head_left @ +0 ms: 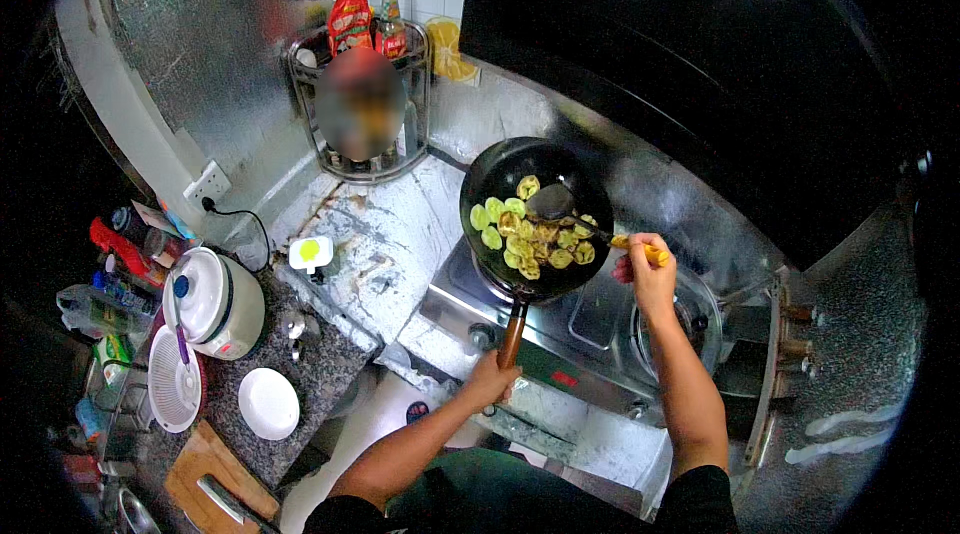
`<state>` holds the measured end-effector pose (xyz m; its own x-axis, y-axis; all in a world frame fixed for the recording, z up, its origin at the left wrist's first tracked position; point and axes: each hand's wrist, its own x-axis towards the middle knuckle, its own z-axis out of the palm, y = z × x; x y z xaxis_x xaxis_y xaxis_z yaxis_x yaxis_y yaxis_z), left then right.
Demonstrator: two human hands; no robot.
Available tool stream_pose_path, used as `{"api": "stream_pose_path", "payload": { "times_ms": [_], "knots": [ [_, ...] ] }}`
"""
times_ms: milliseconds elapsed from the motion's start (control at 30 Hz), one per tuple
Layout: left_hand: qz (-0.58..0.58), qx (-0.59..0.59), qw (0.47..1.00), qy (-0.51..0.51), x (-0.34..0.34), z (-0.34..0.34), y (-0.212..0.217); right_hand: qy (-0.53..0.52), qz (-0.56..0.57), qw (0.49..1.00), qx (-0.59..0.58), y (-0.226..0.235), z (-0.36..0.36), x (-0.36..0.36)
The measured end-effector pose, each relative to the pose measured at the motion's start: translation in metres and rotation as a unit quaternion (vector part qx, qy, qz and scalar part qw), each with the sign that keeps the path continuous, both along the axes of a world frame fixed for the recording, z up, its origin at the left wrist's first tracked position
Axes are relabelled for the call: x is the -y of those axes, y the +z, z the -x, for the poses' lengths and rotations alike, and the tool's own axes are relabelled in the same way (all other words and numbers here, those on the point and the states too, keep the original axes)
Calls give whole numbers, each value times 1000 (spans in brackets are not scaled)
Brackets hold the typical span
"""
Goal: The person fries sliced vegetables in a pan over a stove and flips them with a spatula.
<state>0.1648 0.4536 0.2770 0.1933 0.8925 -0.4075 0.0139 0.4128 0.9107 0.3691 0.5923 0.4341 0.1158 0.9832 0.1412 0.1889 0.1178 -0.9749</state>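
Observation:
A black wok sits over the left burner of the gas stove, its wooden handle pointing toward me. My left hand is wrapped round that handle. Inside the wok lie several round slices of a green vegetable, some pale green, others browned; I cannot tell which vegetable. My right hand grips the yellow handle of a spatula from the wok's right side. Its dark, rounded head rests among the slices near the far middle of the wok.
A second burner lies right of the wok, under a dark range hood. A corner rack holds bottles. On the left counter are a white rice cooker, a plate, a colander, and a knife on a cutting board.

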Motion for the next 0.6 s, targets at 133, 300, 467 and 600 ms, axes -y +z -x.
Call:
{"api": "stream_pose_path", "payload": {
  "times_ms": [133, 300, 467, 600],
  "knots": [
    [1, 8, 1000, -10, 0, 1, 1, -3, -17, 997, 69, 13, -1, 15],
    [29, 21, 999, 9, 0, 1, 7, 24, 47, 997, 64, 30, -26, 47],
    [52, 16, 998, 4, -1, -2, -2, 52, 49, 996, 61, 11, -41, 60],
    [26, 4, 1000, 8, 0, -1, 0, 44, 17, 996, 81, 10, -37, 62]
  ]
}}
